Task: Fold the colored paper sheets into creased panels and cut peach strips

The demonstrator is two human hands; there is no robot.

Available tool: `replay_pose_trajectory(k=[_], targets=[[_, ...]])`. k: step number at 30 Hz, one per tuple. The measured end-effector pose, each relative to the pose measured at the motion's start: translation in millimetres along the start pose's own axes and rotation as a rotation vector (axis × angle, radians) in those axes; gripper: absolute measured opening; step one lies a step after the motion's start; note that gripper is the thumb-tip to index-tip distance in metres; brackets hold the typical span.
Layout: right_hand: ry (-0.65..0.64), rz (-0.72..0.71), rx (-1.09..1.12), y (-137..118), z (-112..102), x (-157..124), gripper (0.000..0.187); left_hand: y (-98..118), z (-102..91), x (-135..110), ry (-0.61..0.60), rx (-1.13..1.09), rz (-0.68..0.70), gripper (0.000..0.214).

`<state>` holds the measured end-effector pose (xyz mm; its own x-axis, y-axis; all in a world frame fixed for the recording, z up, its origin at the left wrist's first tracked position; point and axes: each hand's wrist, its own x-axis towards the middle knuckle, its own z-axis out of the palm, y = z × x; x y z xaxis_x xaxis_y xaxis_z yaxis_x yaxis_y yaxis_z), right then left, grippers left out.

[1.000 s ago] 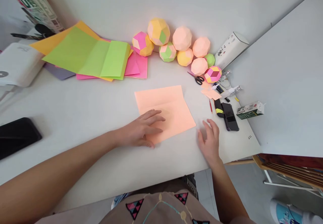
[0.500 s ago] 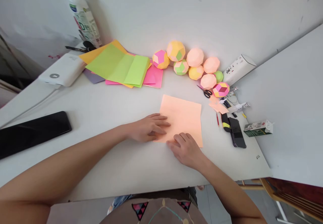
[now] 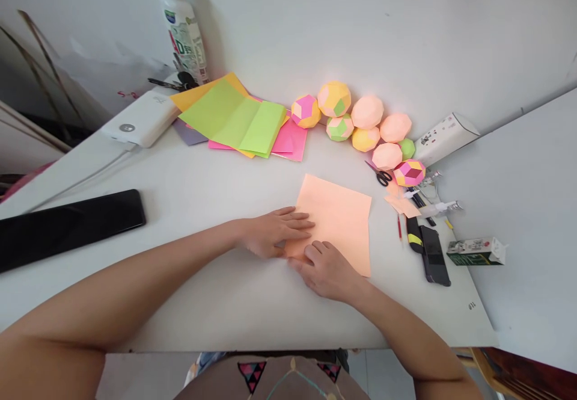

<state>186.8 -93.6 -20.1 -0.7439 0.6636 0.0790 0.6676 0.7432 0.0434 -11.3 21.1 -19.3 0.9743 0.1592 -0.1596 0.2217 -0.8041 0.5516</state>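
Note:
A square sheet of peach paper (image 3: 345,219) lies on the white desk in front of me. My left hand (image 3: 274,233) rests flat over its left side, fingers stretched out. Along the near edge, close to the left corner, my right hand (image 3: 327,270) presses down with curled fingers held together. Its fingertips are almost at the left hand's thumb. The fingers partly hide that near-left corner, so how the edge lies beneath them is unclear.
Coloured paper sheets (image 3: 225,117) lie at the back left, beside a white power bank (image 3: 142,117) and a bottle (image 3: 184,33). Several faceted paper balls (image 3: 367,111) line the wall. Scissors (image 3: 382,176), phone (image 3: 435,255) and carton (image 3: 476,251) are right; a black device (image 3: 76,225) is left.
My right hand has slid left along the paper's near edge, closer to my left hand. The left hand stays flat on the sheet. The camera view has shifted a little.

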Motion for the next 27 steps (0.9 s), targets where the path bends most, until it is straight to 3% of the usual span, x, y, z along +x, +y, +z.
replay_pose_trajectory(k=[5, 12, 27], targets=[[0.025, -0.022, -0.027, 6, 4, -5, 0.034, 1, -2.7, 1, -0.064, -0.012, -0.038, 0.074], [-0.085, 0.002, -0.056, 14, -5, -26, 0.039, -1, -1.5, 2, -0.073, -0.006, -0.051, 0.074], [-0.166, 0.182, -0.141, 33, -25, -129, 0.036, -3, 1.1, 2, -0.04, -0.027, -0.034, 0.07]])
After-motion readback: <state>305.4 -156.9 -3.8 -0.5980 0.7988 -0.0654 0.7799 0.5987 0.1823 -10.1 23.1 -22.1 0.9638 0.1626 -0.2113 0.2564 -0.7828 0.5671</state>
